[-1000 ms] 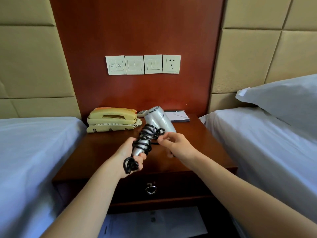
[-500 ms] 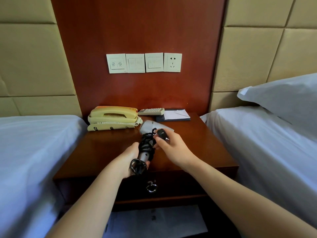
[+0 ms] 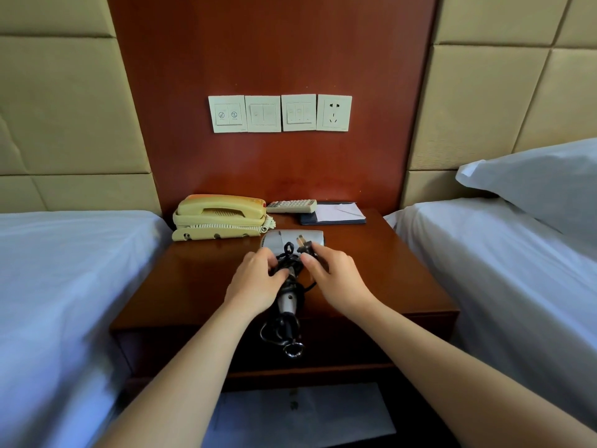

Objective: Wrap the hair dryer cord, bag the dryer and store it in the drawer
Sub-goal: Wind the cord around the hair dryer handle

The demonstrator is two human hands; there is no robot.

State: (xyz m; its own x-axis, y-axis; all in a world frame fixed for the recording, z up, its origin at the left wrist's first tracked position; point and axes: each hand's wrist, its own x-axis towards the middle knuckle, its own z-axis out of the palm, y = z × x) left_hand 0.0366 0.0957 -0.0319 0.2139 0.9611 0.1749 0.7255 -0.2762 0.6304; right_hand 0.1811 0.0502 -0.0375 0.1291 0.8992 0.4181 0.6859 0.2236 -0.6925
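Observation:
A silver hair dryer lies on the wooden nightstand, barrel toward the wall and handle toward me. Its black cord is coiled round the handle. My left hand grips the wrapped handle from the left. My right hand pinches the black plug just above the coils, prongs pointing up. The drawer's metal ring pull hangs below the table edge; the drawer is closed. No bag is in view.
A cream telephone sits at the back left of the nightstand, a remote control and a notepad at the back right. White beds flank it left and right. A wall socket is above. Paper lies below.
The dryer has come down from mid-air to lie flat on the nightstand. My left hand slid from the handle's end up onto the coils. My right hand now pinches the plug.

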